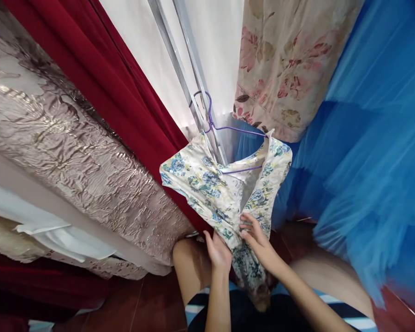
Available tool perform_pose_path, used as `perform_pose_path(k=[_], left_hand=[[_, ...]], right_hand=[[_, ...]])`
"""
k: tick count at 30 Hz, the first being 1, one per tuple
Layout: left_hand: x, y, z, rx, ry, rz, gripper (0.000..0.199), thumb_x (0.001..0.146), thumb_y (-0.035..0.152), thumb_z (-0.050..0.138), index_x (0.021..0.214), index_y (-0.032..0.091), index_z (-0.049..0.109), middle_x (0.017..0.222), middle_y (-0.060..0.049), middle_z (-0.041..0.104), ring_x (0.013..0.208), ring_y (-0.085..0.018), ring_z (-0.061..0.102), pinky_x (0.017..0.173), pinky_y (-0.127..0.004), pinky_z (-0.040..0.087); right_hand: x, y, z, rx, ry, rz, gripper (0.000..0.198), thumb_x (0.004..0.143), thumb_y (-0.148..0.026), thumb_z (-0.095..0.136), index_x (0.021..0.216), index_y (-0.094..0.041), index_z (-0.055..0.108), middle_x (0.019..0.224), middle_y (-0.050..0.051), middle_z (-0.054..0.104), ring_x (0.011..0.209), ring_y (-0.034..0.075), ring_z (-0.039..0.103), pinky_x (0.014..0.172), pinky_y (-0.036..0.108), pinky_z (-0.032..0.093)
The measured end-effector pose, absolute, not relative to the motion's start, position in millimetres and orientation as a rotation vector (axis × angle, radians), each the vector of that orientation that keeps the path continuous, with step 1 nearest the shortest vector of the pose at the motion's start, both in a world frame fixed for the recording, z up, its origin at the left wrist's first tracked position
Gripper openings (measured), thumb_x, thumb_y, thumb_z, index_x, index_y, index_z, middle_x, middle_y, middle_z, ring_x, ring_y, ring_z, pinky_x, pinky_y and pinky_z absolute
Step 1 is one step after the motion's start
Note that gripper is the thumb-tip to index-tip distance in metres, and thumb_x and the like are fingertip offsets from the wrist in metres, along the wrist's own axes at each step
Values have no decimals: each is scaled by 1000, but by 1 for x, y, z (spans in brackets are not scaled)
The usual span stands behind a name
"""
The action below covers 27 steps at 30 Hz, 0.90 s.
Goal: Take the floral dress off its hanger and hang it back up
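A white sleeveless floral garment [210, 184] with blue and green flowers hangs on a purple wire hanger [240, 131], its V neckline towards me and its lower part bunched down over my lap. Beside its left edge is my left hand [218, 251], palm turned up and thumb spread; some of its fingers go out of sight behind the cloth. At the bottom of the neckline, my right hand [257, 242] has its bent fingertips on the front edge of the cloth, with the thumb just below.
The hanger hooks onto a grey metal upright [185, 60]. Dark red cloth [124, 101] and shiny embossed pink fabric [62, 138] hang at left. A beige floral fabric [283, 69] and blue tulle [366, 152] hang at right. Red tiles [152, 304] cover the floor.
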State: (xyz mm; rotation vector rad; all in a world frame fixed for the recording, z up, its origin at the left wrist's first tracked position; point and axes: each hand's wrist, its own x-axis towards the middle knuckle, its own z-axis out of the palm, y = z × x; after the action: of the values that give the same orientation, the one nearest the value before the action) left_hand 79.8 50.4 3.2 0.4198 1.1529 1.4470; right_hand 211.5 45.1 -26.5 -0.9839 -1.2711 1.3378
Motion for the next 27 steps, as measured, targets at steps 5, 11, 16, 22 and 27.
perform_pose_path(k=[5, 11, 16, 22, 27], left_hand=[[74, 38, -18, 566, 1210, 1514, 52, 66, 50, 81, 113, 32, 68, 123, -5, 70, 130, -27, 56, 108, -34, 46], [73, 31, -21, 613, 1303, 1498, 45, 70, 27, 79, 113, 28, 66, 126, -7, 69, 125, -28, 60, 104, -36, 49], [68, 29, -26, 579, 1348, 1555, 45, 72, 26, 76, 115, 15, 67, 121, -12, 71, 121, -31, 62, 103, -41, 48], [74, 35, -29, 506, 1364, 1603, 39, 74, 22, 68, 113, 13, 68, 118, -12, 71, 114, -30, 65, 96, -37, 51], [80, 32, -33, 888, 1604, 1822, 60, 81, 28, 70, 136, 18, 48, 138, -15, 55, 124, -28, 57, 103, -40, 47]], right_hand=[[204, 68, -27, -1155, -1204, 1188, 28, 93, -43, 52, 112, -21, 52, 101, 6, 58, 86, 21, 58, 79, 35, 50], [206, 66, -7, -1098, -1446, 1127, 20, 92, -30, 51, 74, -20, 50, 71, -1, 52, 67, 16, 49, 63, 28, 39], [215, 56, -9, -1037, -1378, 1231, 18, 93, -35, 55, 84, -20, 55, 77, -1, 55, 70, 16, 50, 64, 26, 39], [224, 53, -9, -1031, -1409, 1225, 33, 97, -42, 51, 76, -18, 58, 71, 0, 54, 69, 16, 50, 64, 27, 38], [227, 51, -1, -1056, -1405, 1229, 30, 97, -38, 52, 75, -18, 58, 71, 0, 55, 69, 16, 49, 67, 27, 38]])
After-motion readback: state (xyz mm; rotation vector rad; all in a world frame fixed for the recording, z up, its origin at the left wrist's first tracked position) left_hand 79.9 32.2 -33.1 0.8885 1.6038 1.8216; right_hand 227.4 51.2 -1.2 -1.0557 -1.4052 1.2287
